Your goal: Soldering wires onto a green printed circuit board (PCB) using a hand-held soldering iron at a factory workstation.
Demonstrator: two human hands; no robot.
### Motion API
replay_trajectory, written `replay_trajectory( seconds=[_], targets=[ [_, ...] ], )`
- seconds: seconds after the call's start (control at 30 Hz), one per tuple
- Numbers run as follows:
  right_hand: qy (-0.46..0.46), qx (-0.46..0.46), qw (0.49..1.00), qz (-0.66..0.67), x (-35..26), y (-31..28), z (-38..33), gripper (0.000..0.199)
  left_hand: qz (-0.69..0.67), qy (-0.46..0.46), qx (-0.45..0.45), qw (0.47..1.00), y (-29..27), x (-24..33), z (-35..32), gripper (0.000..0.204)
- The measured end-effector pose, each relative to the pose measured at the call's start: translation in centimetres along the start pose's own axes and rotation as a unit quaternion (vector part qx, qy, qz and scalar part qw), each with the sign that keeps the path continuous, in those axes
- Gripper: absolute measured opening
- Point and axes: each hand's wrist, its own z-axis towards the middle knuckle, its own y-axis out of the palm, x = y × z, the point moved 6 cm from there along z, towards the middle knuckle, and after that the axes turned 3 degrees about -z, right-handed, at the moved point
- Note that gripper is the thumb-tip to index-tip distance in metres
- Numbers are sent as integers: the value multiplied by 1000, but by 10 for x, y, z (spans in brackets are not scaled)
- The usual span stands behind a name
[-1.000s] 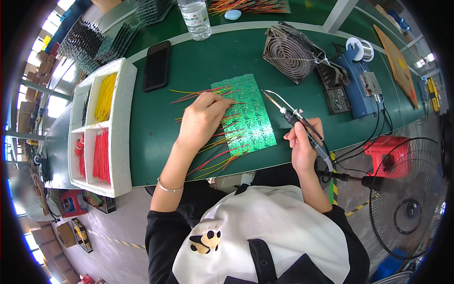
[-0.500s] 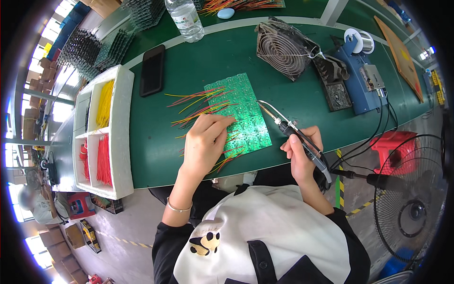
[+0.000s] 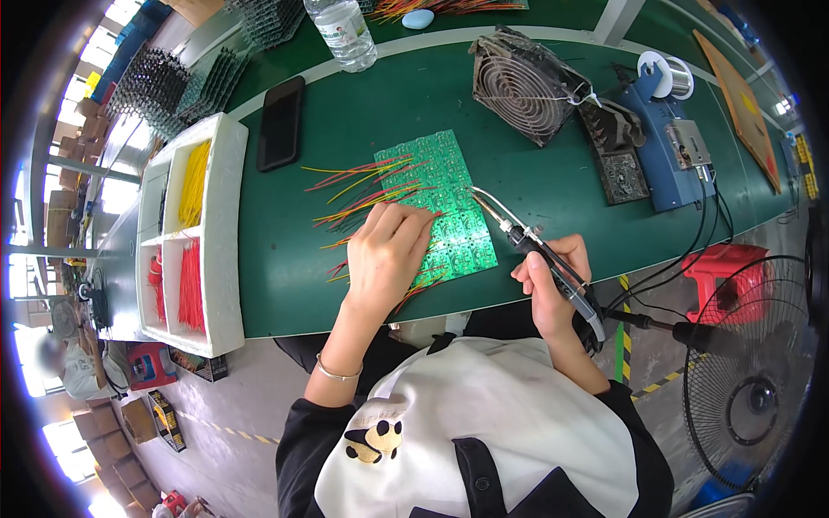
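Note:
A green circuit board panel (image 3: 466, 237) lies on the table in front of me. Red, yellow and dark wires (image 3: 358, 177) stick out from its left side. Over its left edge, my left hand (image 3: 387, 250) is closed in a pinch, and the end of a red wire (image 3: 438, 214) shows at its fingertips. My right hand (image 3: 553, 274) grips a soldering iron (image 3: 563, 281) with a black handle and a thin solder guide tube. The iron's tip points up and left, close to the board's right edge; whether it touches cannot be told.
A white foam box (image 3: 223, 250) of yellow and red wires stands left, beside a black phone (image 3: 281, 125). Behind are a water bottle (image 3: 345, 34) and a square fan (image 3: 522, 91). Right are a blue solder feeder (image 3: 665, 147) with its spool (image 3: 669, 78), and a floor fan (image 3: 751, 380).
My left hand has shifted slightly right along the board, with the red wire end at its fingertips. The soldering iron stays almost where it was. The whole view has tilted slightly.

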Motion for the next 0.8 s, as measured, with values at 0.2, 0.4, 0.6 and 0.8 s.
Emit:
replay_trajectory(
  seconds=[0.2,0.4,0.6,0.8],
  targets=[
    [0,-12,999,-48,-4,4,0,15,-2,-1,-5,1000,2,-1,-4,12],
    [-4,-11,998,-60,-3,3,-1,15,-6,-2,-6,1000,2,-3,-6,13],
    [-5,-24,997,-74,-1,4,-3,15,-6,2,-7,1000,2,-5,-8,14],
    [-4,-52,995,-80,-1,5,-4,21,-11,3,0,1000,2,-7,-9,15]
  ],
)
